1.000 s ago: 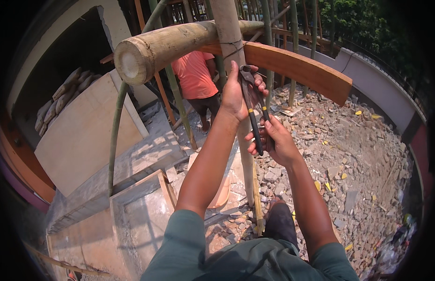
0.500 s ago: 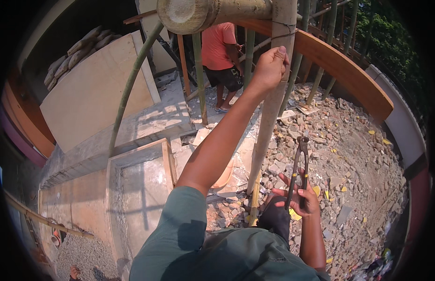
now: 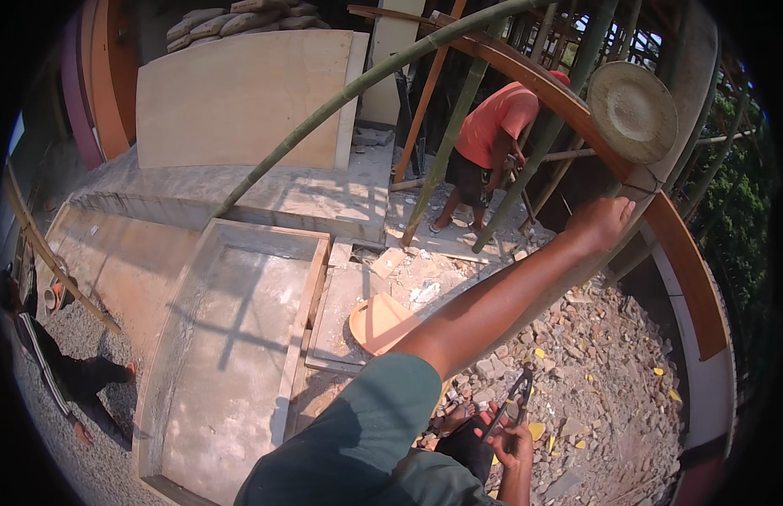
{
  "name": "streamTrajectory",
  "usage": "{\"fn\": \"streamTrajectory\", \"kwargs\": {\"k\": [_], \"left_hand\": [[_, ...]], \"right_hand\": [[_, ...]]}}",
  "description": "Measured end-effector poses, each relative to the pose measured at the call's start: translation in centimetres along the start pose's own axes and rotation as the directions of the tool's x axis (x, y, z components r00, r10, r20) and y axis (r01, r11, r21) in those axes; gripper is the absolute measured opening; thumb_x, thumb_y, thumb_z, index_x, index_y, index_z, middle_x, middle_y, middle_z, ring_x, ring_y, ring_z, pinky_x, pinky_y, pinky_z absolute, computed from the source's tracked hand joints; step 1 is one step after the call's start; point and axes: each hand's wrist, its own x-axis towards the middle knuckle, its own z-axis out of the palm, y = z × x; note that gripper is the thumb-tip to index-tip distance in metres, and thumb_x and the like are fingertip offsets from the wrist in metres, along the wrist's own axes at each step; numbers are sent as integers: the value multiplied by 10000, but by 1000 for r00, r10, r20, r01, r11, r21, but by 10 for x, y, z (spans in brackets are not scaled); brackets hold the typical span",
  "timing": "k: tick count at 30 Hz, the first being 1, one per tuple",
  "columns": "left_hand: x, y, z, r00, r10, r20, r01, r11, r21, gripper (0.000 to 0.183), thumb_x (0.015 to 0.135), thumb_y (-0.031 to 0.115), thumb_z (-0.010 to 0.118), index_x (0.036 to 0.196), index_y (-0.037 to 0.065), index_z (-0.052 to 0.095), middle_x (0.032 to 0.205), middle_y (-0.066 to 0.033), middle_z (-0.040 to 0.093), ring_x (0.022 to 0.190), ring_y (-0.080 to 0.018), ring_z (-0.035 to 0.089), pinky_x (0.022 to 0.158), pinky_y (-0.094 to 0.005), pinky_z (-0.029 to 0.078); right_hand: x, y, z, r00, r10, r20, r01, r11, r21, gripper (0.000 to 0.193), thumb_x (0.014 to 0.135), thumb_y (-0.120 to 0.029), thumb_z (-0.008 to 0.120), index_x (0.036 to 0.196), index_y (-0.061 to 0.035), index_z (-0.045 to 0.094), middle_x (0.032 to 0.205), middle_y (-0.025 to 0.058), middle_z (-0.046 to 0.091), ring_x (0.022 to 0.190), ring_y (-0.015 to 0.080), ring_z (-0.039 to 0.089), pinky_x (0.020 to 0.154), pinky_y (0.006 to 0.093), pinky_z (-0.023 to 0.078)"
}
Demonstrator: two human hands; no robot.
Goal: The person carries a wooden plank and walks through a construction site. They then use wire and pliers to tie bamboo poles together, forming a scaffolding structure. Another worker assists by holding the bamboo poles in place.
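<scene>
My left hand [image 3: 600, 224] is closed around a thick upright bamboo pole [image 3: 693, 84], just below a dark wire tie [image 3: 642, 187]. Close above it the round cut end of a crosswise bamboo [image 3: 632, 114] faces me. A curved-looking brown plank [image 3: 691, 282] passes behind the pole at that height. Low down, over the rubble, my right hand [image 3: 511, 444] holds dark metal pincers [image 3: 519, 396] by the handles, jaws pointing up. Its fingers are partly spread around the handles. My left forearm covers part of the pole.
Broken rubble [image 3: 585, 363] covers the ground on the right. A person in a red shirt [image 3: 501, 118] bends among bamboo posts ahead; another person [image 3: 79, 367] is at far left. A slanting green bamboo [image 3: 341, 101] crosses before a plywood sheet [image 3: 244, 101]. An orange pan [image 3: 377, 324] lies beside a framed concrete slab [image 3: 231, 354].
My view has swung left, so the pole and my left hand appear farther right. The left hand still grips the pole, and the pincers stay in my right hand. The red-shirted person now bends over.
</scene>
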Motion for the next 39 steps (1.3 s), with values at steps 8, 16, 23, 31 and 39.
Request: {"fn": "streamTrajectory", "kwargs": {"k": [8,16,23,31,39], "left_hand": [[9,-35,-9,998,38,45,-35,998,-55,476,1053,392,392,907,-4,611,817,-271,625,830,-485,609,663,-519,456],[12,-34,-5,995,56,84,-49,995,-86,441,1055,369,423,943,-17,605,756,-277,580,766,-497,571,642,-475,450],[0,-31,-3,998,67,-1,-67,997,-26,406,1051,368,430,945,23,616,787,-264,595,812,-482,594,639,-505,453],[-2,-18,1,954,13,299,186,757,-626,418,1075,398,383,785,109,470,544,3,362,480,-126,366,476,-282,301],[-13,31,-20,799,-215,562,589,474,-655,380,1081,383,337,769,169,373,531,80,273,416,-57,224,402,-259,161]], "right_hand": [[39,-134,171,829,-482,284,553,631,-544,510,769,135,376,1222,-94,428,1358,219,534,1064,298,664,784,399,608],[49,-174,239,692,-655,303,653,389,-649,488,798,128,389,1234,-87,442,1257,121,556,1077,217,643,796,359,558],[49,-186,257,667,-666,334,621,250,-743,520,817,110,396,1287,-111,406,1300,122,555,1062,209,642,820,337,534],[44,-199,257,567,-705,427,469,-150,-870,491,832,99,411,1294,-65,406,1102,162,595,957,258,654,814,372,511],[50,-198,256,535,-690,487,529,-177,-830,513,821,83,421,1313,-60,410,1074,162,604,929,243,626,826,371,505]]}}
